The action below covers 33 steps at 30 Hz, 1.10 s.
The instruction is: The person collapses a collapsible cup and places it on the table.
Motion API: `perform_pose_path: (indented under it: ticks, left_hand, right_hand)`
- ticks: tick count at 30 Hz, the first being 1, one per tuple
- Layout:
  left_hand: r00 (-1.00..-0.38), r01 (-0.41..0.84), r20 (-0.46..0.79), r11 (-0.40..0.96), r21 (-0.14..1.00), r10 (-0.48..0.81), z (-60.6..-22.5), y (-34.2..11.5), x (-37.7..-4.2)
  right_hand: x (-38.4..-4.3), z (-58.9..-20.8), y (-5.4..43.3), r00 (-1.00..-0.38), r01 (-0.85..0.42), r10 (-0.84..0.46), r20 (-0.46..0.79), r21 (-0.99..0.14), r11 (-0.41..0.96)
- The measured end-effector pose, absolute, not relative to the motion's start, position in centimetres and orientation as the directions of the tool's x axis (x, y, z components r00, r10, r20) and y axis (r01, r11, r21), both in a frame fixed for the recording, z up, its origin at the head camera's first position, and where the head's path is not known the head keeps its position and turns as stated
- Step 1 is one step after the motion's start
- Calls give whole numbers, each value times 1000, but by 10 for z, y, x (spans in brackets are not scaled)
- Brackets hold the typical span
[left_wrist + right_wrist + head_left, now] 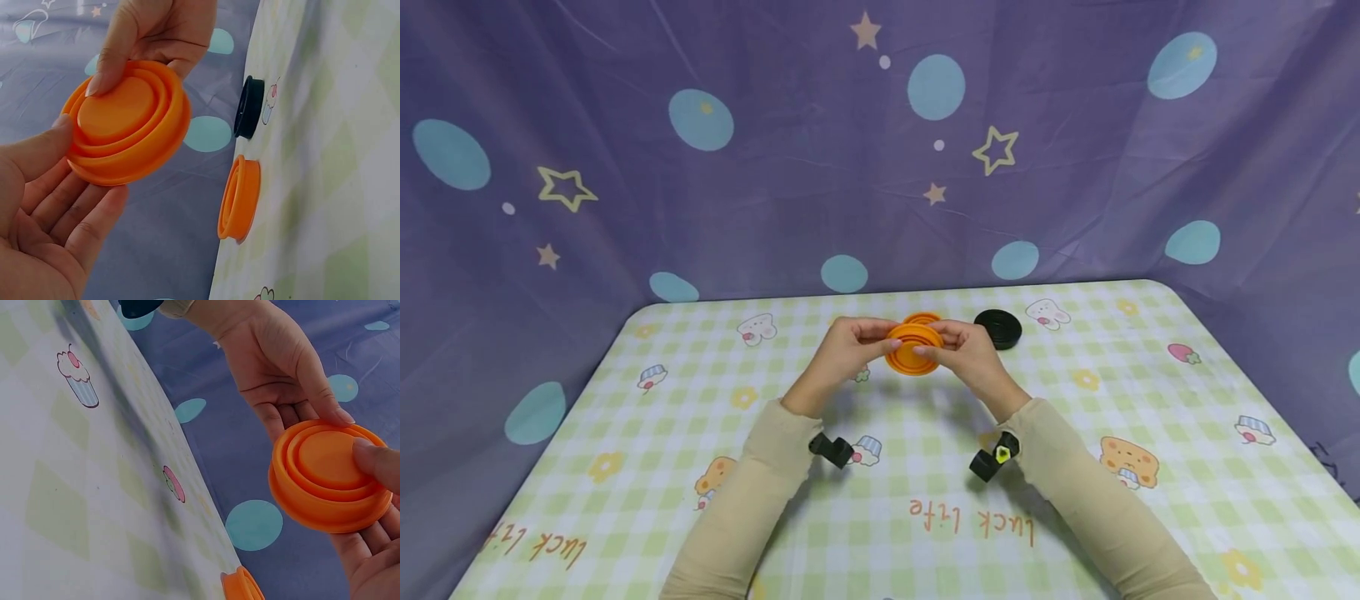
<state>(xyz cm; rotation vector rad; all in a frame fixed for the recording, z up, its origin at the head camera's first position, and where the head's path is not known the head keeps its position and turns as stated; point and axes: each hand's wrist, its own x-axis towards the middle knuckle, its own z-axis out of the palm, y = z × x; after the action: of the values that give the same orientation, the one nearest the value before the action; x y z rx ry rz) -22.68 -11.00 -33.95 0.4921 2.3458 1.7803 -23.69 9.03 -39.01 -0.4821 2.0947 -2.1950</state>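
Both hands hold one orange collapsible cup, folded flat into rings, raised over the middle of the table. My left hand grips its left edge, thumb on the front rim and fingers behind. From the other side my right hand pinches it, its thumb lying on the round centre panel. The stepped rings face me. A second orange collapsed cup rests on the table behind, mostly covered by the held one in the head view. Just right of the hands sits a black collapsed cup.
A green-and-white checked tablecloth with cartoon prints covers the table. Behind its back edge hangs a purple curtain with stars and blue ovals. Black wrist straps with camera mounts stick out from both sleeves above the cloth.
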Motion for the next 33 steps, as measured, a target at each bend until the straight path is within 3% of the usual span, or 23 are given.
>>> perform_pose_path:
  ticks: [7,15,33]
  left_hand:
    - [-933,157,61,250,955,355,-337,-110,-226]
    - [-924,220,149,173,960,352,-358,-110,-242]
    - [-915,255,214,80,964,342,-359,-112,-243]
  right_hand:
    - [-238,-388,93,-938,-184,-288,193,-981,-57]
    - [-240,-383,99,-929,-188,-315,195,-981,-52]
    - [-246,-375,110,-919,-162,-382,99,-978,134]
